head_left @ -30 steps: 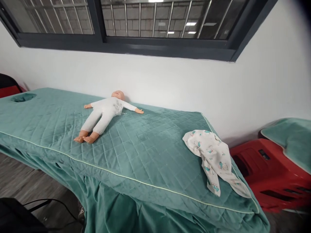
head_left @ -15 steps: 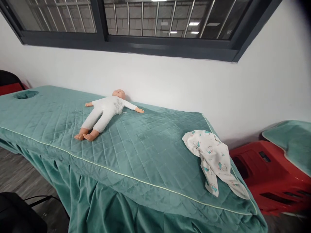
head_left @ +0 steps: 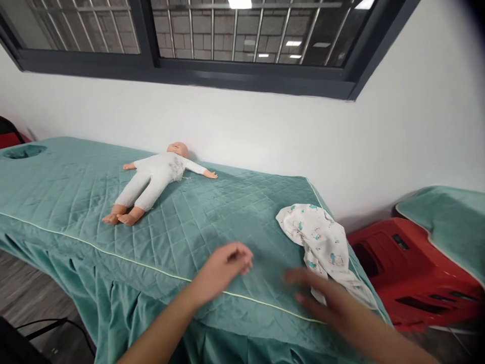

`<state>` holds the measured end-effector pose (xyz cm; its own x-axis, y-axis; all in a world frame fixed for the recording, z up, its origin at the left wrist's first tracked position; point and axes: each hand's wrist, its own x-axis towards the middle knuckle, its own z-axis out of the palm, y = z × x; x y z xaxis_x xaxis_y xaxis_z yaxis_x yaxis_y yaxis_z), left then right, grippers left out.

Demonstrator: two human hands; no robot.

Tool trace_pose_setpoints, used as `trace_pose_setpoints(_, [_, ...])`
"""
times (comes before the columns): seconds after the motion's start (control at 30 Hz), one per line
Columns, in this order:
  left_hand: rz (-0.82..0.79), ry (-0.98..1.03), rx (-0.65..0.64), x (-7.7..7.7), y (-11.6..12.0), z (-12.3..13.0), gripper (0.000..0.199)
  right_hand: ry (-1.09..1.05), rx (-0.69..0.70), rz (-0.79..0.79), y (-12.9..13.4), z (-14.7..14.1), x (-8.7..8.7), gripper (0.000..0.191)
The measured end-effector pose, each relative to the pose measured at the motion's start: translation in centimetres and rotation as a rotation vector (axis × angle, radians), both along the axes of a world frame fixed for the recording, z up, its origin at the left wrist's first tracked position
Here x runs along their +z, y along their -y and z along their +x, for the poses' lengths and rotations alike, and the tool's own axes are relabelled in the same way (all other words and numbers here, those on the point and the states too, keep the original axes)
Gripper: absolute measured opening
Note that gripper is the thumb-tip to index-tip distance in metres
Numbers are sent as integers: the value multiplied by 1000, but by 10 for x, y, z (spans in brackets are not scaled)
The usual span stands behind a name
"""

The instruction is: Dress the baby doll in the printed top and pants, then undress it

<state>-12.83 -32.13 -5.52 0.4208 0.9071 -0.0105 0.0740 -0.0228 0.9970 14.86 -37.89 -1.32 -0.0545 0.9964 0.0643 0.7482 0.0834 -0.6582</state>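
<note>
My left hand (head_left: 224, 267) hovers over the near middle of the green bed. Its fingers curl loosely, with a gap between thumb and fingers and nothing held. To the right, my right hand (head_left: 322, 296) is blurred by motion, its thumb apart from its fingers, and it covers part of a small printed baby garment (head_left: 322, 235). That white cloth with teal and red figures lies crumpled at the bed's right end; whether the hand touches it I cannot tell. A baby doll (head_left: 157, 172) with a white cloth body lies on its back farther left, arms spread, feet towards me.
The quilted green massage bed (head_left: 242, 222) has a face hole (head_left: 25, 151) at its far left and stands against a white wall. Above is a barred window (head_left: 235, 38). Red plastic stools (head_left: 401, 273) with a green cloth (head_left: 447, 227) stand at right.
Both my hands have come into view from below, reaching over the bed's near edge. The view has shifted slightly to the right. The doll and garment lie as before.
</note>
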Motion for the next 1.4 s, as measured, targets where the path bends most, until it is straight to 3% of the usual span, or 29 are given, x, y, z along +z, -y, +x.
trace_pose_setpoints(0.03, [-42,103,40,2,-22,7,27,49,54,19,-22,8,-2,35])
trace_pose_setpoints(0.07, [-92,184,91,1,-43,11,25,202,42,141,-43,16,-6,42])
trace_pose_setpoints(0.1, [-139,238,116,-1,-62,13,24,352,-30,226,-62,24,-11,51])
trace_pose_setpoints(0.17, [-237,359,153,-9,-91,11,24,535,-226,215,-91,38,-26,71])
trace_pose_setpoints(0.23, [-300,534,139,-18,-105,5,24,631,-326,169,-108,48,-39,73])
trace_pose_setpoints(0.33, [-348,734,109,-26,-110,-5,22,651,-338,165,-123,53,-44,57])
trace_pose_setpoints(0.47, [-378,800,94,-27,-108,-8,20,299,-307,64,-143,30,-16,49])
trace_pose_setpoints(0.6, [-340,898,172,-28,-108,-5,39,-401,-66,-104,-151,-31,10,38])
trace_pose_setpoints(0.7, [-336,918,238,-30,-106,-5,49,-848,96,-384,-155,-81,4,38])
trace_pose_setpoints(0.77, [-362,912,257,-30,-104,-5,51,-922,110,-451,-163,-103,-12,36])
trace_pose_setpoints(0.87, [-412,927,288,-28,-103,-4,54,-782,-6,-301,-183,-112,-37,32])
trace_pose_setpoints(0.93, [-433,943,324,-27,-104,-3,52,-645,-116,-135,-192,-107,-40,30])
trace_pose_setpoints(1.03, [-437,963,385,-26,-107,-1,47,-516,-212,136,-184,-101,-20,30])
trace_pose_setpoints(1.1, [-429,978,410,-26,-108,0,45,-513,-147,268,-166,-109,-1,29])
trace_pose_setpoints(1.2, [-423,999,417,-25,-109,0,42,-546,106,216,-141,-137,8,32])
trace_pose_setpoints(1.3, [-426,1033,402,-24,-108,-1,40,-307,118,187,-140,-159,-11,63])
trace_pose_setpoints(1.4, [-435,1061,346,-25,-107,-2,43,-183,52,201,-159,-153,-31,81])
